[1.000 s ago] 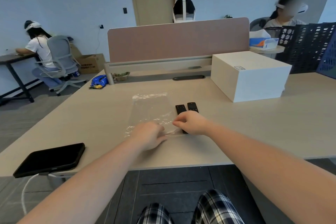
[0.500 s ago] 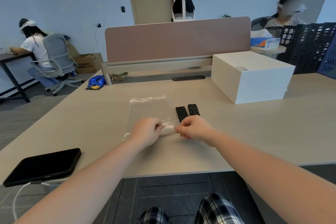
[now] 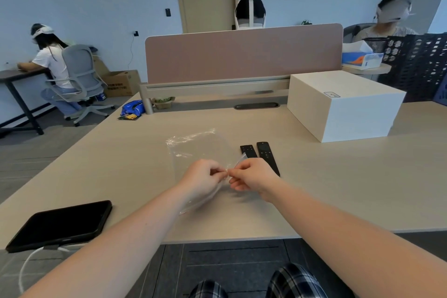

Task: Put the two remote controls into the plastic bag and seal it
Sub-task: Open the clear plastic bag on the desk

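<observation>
A clear plastic bag (image 3: pixel 198 147) lies on the beige desk (image 3: pixel 121 167), its near edge lifted off the surface. My left hand (image 3: pixel 203 180) and my right hand (image 3: pixel 254 178) pinch that near edge between thumb and fingers, fingertips almost touching. Two black remote controls lie side by side just right of the bag: the left remote (image 3: pixel 248 151) is shorter in view, the right remote (image 3: pixel 267 156) is longer. My right hand covers their near ends. Both remotes are outside the bag.
A white box (image 3: pixel 343 106) stands at the back right. A black tablet (image 3: pixel 60 224) with a white cable lies at the front left edge. A pink divider (image 3: pixel 242 53) closes the desk's far side, with a blue packet (image 3: pixel 131 109) near it. Other people sit beyond.
Both hands have moved together and lifted the bag's near edge off the desk. The bag has crumpled slightly. The remotes have not moved.
</observation>
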Tool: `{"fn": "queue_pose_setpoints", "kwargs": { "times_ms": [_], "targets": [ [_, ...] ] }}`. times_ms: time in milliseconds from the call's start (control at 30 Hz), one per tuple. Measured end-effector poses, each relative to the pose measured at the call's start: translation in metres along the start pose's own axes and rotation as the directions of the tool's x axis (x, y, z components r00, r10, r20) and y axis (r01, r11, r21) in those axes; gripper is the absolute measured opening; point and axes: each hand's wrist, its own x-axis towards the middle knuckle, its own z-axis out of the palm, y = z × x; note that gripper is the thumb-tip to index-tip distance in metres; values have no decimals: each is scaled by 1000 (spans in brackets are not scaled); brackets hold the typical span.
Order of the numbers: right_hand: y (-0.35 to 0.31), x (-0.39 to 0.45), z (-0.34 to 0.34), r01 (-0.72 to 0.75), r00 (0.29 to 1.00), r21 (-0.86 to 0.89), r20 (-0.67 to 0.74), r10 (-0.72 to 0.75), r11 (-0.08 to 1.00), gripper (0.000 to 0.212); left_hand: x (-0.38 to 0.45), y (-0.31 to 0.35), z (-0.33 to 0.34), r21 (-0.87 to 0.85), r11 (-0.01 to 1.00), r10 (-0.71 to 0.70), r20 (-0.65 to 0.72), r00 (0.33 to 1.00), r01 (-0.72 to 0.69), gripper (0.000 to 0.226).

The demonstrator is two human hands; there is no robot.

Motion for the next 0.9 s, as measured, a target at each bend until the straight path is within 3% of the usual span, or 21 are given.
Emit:
{"fn": "queue_pose_setpoints", "kwargs": {
  "times_ms": [200, 467, 667, 833, 900],
  "targets": [
    [1, 3, 5, 33, 999, -89, -35, -36, 996, 25, -4, 0, 5, 26, 1000, -6, -53, 999, 7, 11],
    [2, 7, 9, 68, 990, -234, -108, -96, 970, 24, -7, 12, 10, 376, 925, 77, -61, 995, -49, 14],
    [-3, 1, 5, 46, 979, -274, -178, -97, 961, 23, 0, 11, 4, 183, 976, -83, -199, 976, 120, 10],
    [-2, -1, 6, 33, 971, -225, -223, -84, 974, 29, 1, 14, 3, 4, 998, -59, -233, 971, 62, 16],
    [-2, -1, 9, 29, 973, -208, -217, -75, 978, 30, 0, 17, 4, 22, 999, -29, -222, 975, 35, 18]
  ]
}}
